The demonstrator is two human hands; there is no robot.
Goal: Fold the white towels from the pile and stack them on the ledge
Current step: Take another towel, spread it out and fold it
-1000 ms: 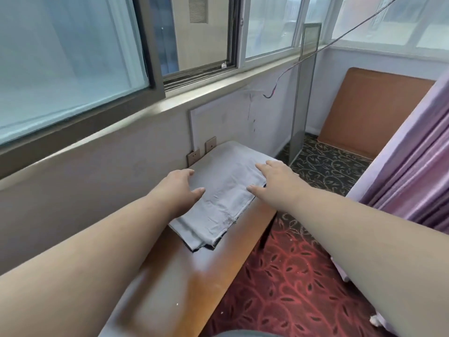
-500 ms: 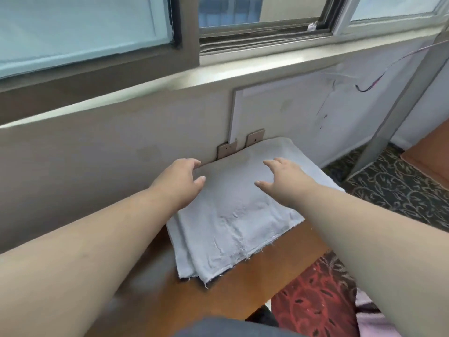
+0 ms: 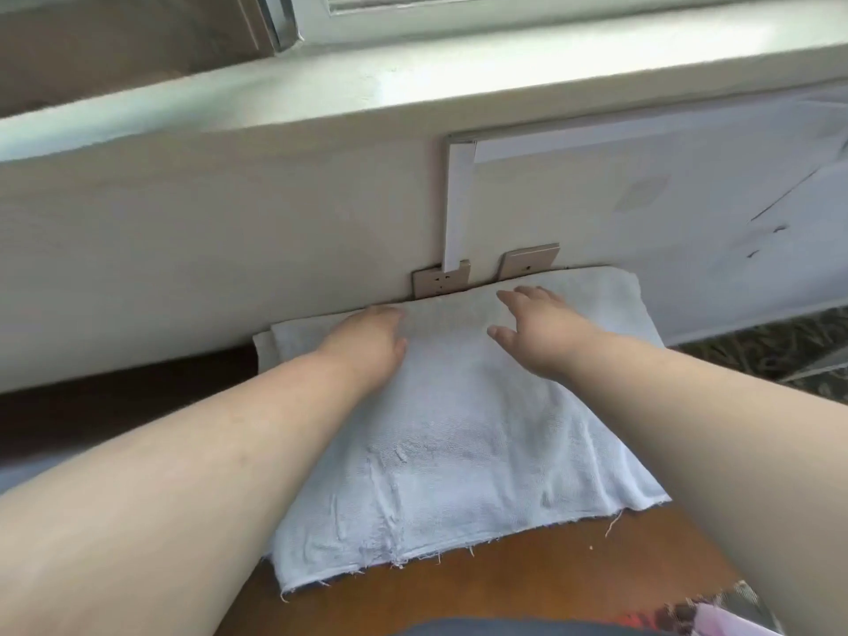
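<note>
From the head camera, a folded white towel (image 3: 459, 433) lies flat on the brown wooden desk (image 3: 527, 571), its far edge up against the wall just below two wall sockets (image 3: 441, 283); a second layer peeks out at its far left corner, so it may sit on another towel. The left hand (image 3: 367, 348) rests palm-down on the far left part of the cloth, fingers straight and relaxed, gripping nothing. The right hand (image 3: 537, 330) is spread over the far middle part, fingers extended, touching or just above the surface; which, I cannot tell. The towel looks soft, light and limp, with frayed threads along its near edge, so it would likely sag and unfold if lifted by one corner. Taking it with both hands under opposite sides of the fold should keep the layers together.
</note>
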